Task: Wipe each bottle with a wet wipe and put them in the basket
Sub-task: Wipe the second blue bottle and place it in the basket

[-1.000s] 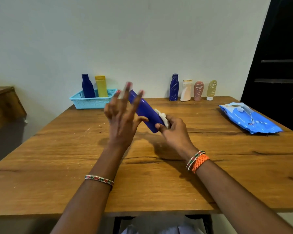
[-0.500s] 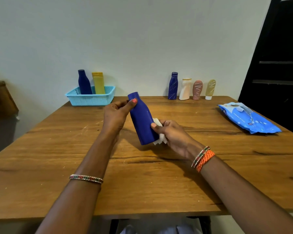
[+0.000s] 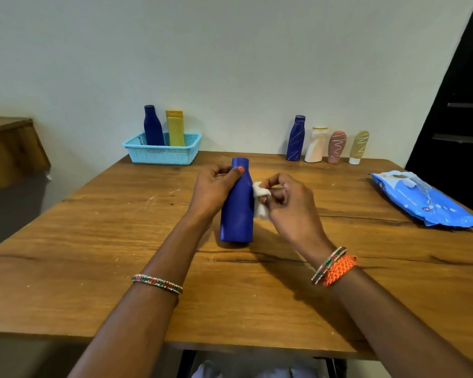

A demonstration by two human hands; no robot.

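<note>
A dark blue bottle (image 3: 236, 211) stands nearly upright on the wooden table (image 3: 99, 257). My left hand (image 3: 212, 190) grips its neck and upper left side. My right hand (image 3: 287, 205) pinches a crumpled white wet wipe (image 3: 260, 199) against the bottle's right side. At the back left, a light blue basket (image 3: 161, 154) holds a dark blue bottle (image 3: 152, 126) and a yellow bottle (image 3: 175, 129). Along the back wall stand a blue bottle with white scribbles (image 3: 296, 139), a white bottle (image 3: 316, 145), a pink tube (image 3: 337, 146) and an olive tube (image 3: 358, 147).
A blue pack of wet wipes (image 3: 423, 199) lies at the table's right edge. A wooden ledge (image 3: 8, 148) sits off the table to the left, and a dark doorway (image 3: 459, 105) is at the right. The table's front edge is near my body.
The bottle has gone from tilted in the air to standing nearly upright on the table. My left hand closed on its neck; my right hand with the wipe moved up its right side.
</note>
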